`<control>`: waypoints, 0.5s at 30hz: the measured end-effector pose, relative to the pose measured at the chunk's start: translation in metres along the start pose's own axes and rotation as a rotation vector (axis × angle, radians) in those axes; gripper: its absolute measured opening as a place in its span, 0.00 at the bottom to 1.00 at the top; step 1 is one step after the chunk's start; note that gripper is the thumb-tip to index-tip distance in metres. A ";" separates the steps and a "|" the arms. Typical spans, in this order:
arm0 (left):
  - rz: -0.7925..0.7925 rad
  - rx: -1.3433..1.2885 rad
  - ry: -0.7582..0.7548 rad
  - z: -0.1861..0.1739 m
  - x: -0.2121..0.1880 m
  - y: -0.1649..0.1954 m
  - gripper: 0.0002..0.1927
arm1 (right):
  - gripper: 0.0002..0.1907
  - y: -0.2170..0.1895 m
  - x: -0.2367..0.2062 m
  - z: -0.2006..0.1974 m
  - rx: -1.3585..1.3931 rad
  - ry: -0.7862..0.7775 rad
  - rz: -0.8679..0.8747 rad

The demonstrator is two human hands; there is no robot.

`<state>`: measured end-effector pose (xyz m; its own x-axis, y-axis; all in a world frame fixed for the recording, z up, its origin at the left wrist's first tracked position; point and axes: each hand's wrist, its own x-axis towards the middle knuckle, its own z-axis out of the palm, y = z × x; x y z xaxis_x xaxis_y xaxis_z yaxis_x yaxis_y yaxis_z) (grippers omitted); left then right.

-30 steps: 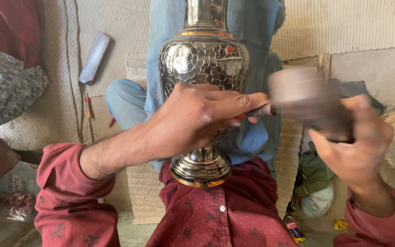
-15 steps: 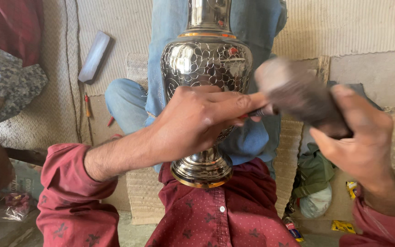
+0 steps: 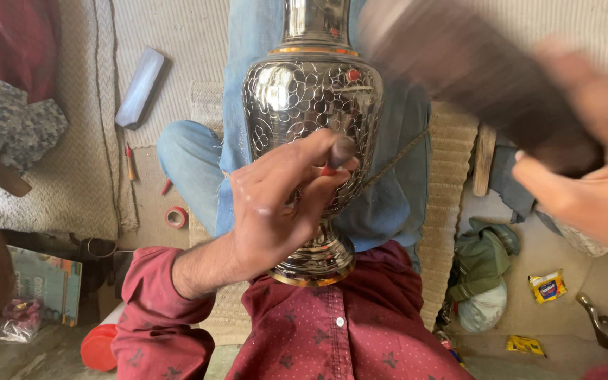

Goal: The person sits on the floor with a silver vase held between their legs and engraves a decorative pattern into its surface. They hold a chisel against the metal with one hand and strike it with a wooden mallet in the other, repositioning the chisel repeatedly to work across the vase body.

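A tall silver vase (image 3: pixel 304 91) with an engraved scale pattern rests upright on my lap, its foot (image 3: pixel 314 264) against my red shirt. My left hand (image 3: pixel 276 204) grips a small chisel (image 3: pixel 341 150) and presses its tip against the vase's belly. My right hand (image 3: pixel 592 190) is raised at the upper right, closed on a dark wooden mallet (image 3: pixel 473 70) that is blurred with motion. The mallet head is up and away from the chisel's top.
On the woven mat lie a grey flat bar (image 3: pixel 141 86), a red pencil (image 3: pixel 129 162) and a roll of tape (image 3: pixel 175 217). Green cloth (image 3: pixel 483 264), yellow packets (image 3: pixel 547 286) and pliers (image 3: pixel 606 327) lie at the right. A red container (image 3: pixel 98 346) stands at lower left.
The mallet has swung up and away from the chisel, toward the upper right. My left hand has kept the chisel on the vase.
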<state>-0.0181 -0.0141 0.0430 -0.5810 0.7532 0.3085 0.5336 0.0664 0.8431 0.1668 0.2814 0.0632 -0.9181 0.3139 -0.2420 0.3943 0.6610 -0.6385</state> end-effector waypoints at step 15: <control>-0.024 -0.127 0.097 0.005 -0.011 -0.012 0.20 | 0.43 -0.026 0.011 -0.016 -0.232 -0.094 -0.380</control>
<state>-0.0151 -0.0195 0.0270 -0.6528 0.6849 0.3238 0.4404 -0.0046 0.8978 0.1470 0.2787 0.0888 -0.9949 -0.0369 -0.0941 0.0172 0.8558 -0.5171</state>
